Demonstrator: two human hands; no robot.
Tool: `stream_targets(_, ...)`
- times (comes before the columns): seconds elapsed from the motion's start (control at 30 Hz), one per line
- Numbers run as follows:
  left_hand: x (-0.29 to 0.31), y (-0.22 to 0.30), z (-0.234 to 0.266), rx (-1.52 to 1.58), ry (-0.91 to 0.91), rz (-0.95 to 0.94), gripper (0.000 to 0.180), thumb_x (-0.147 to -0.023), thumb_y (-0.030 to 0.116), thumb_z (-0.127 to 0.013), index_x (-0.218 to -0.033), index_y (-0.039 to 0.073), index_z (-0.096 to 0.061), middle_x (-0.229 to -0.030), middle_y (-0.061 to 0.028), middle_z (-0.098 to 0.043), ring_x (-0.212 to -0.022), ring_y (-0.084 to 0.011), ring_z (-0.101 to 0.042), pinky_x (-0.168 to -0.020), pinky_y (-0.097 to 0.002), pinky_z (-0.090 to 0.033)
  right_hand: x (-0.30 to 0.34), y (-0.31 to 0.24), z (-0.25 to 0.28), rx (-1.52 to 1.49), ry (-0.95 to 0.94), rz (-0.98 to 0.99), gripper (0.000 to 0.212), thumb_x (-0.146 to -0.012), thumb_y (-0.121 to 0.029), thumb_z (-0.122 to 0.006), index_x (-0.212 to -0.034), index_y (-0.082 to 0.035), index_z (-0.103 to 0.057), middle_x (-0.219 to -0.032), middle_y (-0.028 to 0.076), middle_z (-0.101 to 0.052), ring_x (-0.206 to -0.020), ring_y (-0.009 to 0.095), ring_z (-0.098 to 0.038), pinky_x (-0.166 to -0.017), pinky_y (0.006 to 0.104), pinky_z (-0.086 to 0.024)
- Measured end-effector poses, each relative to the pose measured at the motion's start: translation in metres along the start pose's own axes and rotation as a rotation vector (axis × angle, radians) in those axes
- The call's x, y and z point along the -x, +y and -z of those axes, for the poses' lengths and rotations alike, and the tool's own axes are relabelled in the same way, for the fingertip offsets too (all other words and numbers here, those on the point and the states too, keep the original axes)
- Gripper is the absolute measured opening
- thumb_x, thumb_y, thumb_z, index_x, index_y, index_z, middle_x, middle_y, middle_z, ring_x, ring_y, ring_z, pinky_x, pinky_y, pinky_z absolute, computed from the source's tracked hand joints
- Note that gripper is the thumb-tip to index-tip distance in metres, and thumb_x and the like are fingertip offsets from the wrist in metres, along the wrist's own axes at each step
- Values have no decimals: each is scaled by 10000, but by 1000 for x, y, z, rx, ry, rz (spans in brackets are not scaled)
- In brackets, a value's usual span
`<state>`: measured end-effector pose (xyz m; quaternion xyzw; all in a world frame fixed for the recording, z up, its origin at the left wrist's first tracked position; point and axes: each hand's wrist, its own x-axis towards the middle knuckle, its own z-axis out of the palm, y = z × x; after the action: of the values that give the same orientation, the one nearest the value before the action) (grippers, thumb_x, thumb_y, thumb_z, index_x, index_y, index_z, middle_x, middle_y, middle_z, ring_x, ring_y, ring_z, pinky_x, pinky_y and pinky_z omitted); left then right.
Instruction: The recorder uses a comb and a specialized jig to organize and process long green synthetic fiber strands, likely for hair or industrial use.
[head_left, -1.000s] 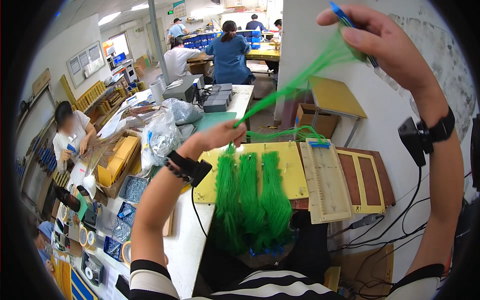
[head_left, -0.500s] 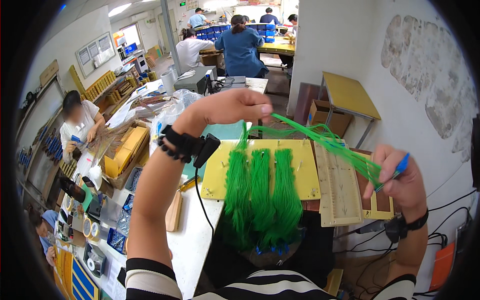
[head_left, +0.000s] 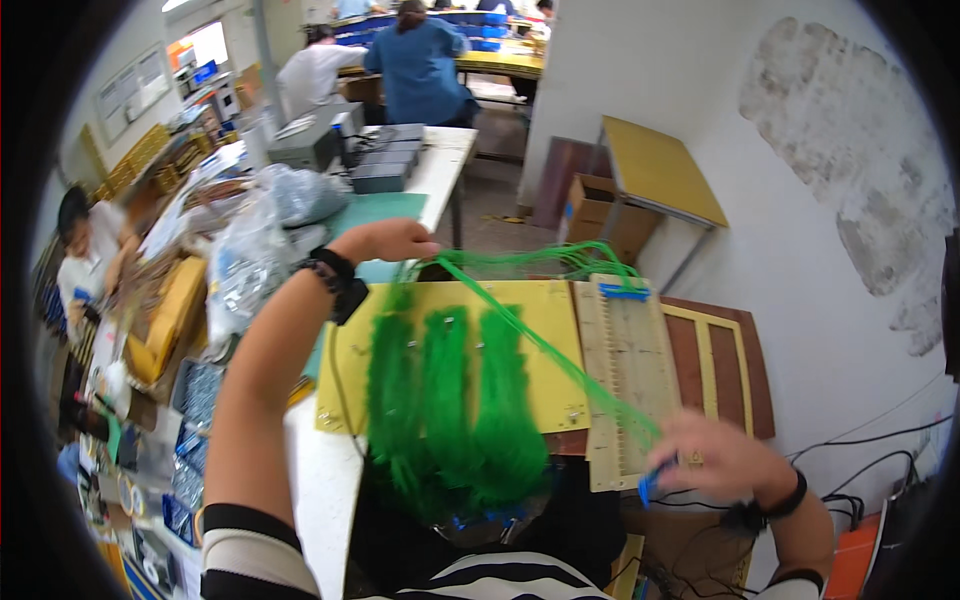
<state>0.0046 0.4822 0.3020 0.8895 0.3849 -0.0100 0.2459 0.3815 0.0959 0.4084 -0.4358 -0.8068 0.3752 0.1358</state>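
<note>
We saw bare forearms, black-and-white striped sleeves pushed up near the elbows. The left hand [head_left: 385, 240] had a black wrist strap with a small black box; the right hand [head_left: 715, 462] had a black wristband.

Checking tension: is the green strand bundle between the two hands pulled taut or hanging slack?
Taut: the green strand bundle runs straight from the left hand to the right hand.

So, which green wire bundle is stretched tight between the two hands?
The thin green strand, running diagonally from left hand to right hand; three hanging bundles lie slack on the yellow board.
</note>
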Motion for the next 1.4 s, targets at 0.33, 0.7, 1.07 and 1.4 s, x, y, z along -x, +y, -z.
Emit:
stream_targets(0.33,-42,-31,-24,-91,14,185,399,-955,385,-588,-878,17,-720,-772,-108,-708,-682,-227,-648,-651,-391,-503,-117,190,73,310,511,-47,160,-804,-83,-723,-936,-47,-640,-931,108,-581,-955,308,-576,-841,391,-463)
stream_targets(0.7,-44,0,-31,-52,163,-2,299,-947,306,-599,-994,14,-643,-912,-173,-674,-865,-334,-640,-759,-422,-495,-130,212,71,375,452,-81,175,-793,-74,-730,-930,-60,-621,-934,111,-583,-966,328,-558,-844,412,-456)
stream_targets(1.07,46,64,9,-278,379,-75,591,-896,254,-665,-1382,40,-407,-1261,-239,-527,-1185,-428,-515,-1002,-451,-435,-129,216,63,508,478,-6,255,-774,-70,-748,-981,-93,-600,-950,113,-595,-986,336,-552,-861,430,-461)
stream_targets(1.4,105,66,-18,-236,-147,355,555,-939,471,-515,-826,-38,-706,-850,-246,-688,-809,-432,-652,-757,-508,-511,-134,215,70,434,417,-3,231,-770,-55,-742,-948,-71,-594,-939,147,-580,-962,368,-563,-833,443,-462)
